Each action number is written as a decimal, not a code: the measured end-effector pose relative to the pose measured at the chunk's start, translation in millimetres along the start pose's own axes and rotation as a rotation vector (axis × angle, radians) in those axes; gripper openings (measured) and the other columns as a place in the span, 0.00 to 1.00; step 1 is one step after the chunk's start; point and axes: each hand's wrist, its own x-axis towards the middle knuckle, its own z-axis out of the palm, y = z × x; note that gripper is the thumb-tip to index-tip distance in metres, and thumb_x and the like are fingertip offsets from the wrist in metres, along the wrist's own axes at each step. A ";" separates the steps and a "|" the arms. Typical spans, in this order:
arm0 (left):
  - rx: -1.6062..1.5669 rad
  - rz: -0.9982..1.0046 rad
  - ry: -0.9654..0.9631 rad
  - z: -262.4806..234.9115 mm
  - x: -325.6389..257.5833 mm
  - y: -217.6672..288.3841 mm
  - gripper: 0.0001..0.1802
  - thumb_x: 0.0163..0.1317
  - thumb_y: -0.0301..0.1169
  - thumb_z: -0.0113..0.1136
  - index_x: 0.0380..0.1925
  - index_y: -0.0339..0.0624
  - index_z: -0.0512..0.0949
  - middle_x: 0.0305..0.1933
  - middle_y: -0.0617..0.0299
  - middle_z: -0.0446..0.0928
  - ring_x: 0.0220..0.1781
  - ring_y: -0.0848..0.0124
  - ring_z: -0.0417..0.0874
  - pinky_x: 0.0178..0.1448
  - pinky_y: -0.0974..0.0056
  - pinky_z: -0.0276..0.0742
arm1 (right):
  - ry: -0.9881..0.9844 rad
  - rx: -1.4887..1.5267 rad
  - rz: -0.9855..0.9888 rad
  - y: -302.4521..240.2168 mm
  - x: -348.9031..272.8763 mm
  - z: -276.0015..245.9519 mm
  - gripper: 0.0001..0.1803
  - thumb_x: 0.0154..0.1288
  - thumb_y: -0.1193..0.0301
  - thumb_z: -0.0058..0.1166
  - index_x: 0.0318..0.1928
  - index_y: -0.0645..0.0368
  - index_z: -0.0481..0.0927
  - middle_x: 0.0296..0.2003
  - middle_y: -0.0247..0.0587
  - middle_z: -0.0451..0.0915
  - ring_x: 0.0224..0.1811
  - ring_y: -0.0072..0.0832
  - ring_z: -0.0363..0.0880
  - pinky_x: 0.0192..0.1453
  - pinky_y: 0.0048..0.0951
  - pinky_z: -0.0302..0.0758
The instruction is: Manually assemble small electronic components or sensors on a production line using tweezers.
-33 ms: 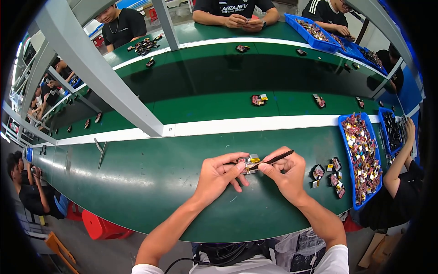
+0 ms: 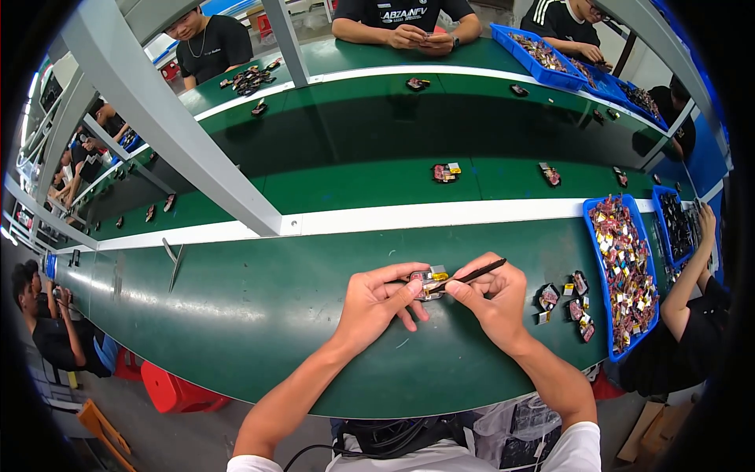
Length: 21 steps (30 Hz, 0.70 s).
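Between the thumb and fingers of my left hand (image 2: pixel 376 303) is a small electronic module (image 2: pixel 429 282), an open casing with a reddish circuit board and a silver-and-yellow battery piece. My right hand (image 2: pixel 494 299) pinches slim black tweezers (image 2: pixel 481 271), slanted down to the left. Their tip meets the module's right side; whether it grips any part is too small to tell. Both hands are just above the green table (image 2: pixel 275 315). To the right of my right hand lies a loose group of similar open modules (image 2: pixel 549 297).
A blue tray (image 2: pixel 591 236) heaped with small wired parts stands at the right, with another blue tray (image 2: pixel 667 232) of black pieces beyond it. A co-worker's arm (image 2: pixel 684 275) reaches there. Past a white rail (image 2: pixel 409 215), modules lie along a green conveyor (image 2: pixel 354 185). A grey post (image 2: pixel 173 118) rises left.
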 end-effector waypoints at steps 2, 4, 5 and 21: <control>-0.003 -0.002 -0.001 -0.3 0.5 0.2 0.19 0.73 0.27 0.57 0.59 0.27 0.76 0.38 0.50 0.84 0.31 0.68 0.87 0.29 0.69 0.83 | 0.002 0.020 0.015 1.4 -0.8 -0.2 0.08 0.62 0.84 0.65 0.39 0.66 0.80 0.25 0.30 0.81 0.19 0.04 0.64 0.22 0.13 0.55; -0.005 -0.003 -0.001 -0.2 1.7 0.9 0.19 0.73 0.27 0.57 0.59 0.27 0.76 0.38 0.50 0.84 0.31 0.68 0.87 0.28 0.69 0.83 | 0.003 0.041 0.028 1.5 0.2 -0.5 0.08 0.62 0.85 0.65 0.39 0.66 0.80 0.25 0.31 0.82 0.19 0.04 0.64 0.22 0.13 0.55; -0.014 0.001 0.002 -0.6 1.8 0.9 0.18 0.72 0.27 0.57 0.58 0.27 0.77 0.40 0.49 0.84 0.31 0.67 0.87 0.28 0.68 0.83 | 0.010 0.044 0.036 0.8 0.7 0.5 0.08 0.62 0.85 0.65 0.39 0.66 0.80 0.26 0.32 0.82 0.20 0.04 0.64 0.22 0.13 0.56; -0.013 -0.008 0.008 -0.6 2.3 0.3 0.17 0.73 0.28 0.56 0.55 0.26 0.77 0.37 0.50 0.84 0.29 0.67 0.87 0.28 0.68 0.83 | -0.016 -0.106 -0.098 1.1 -0.6 -0.4 0.08 0.60 0.82 0.68 0.37 0.66 0.81 0.27 0.34 0.84 0.18 0.06 0.64 0.21 0.13 0.56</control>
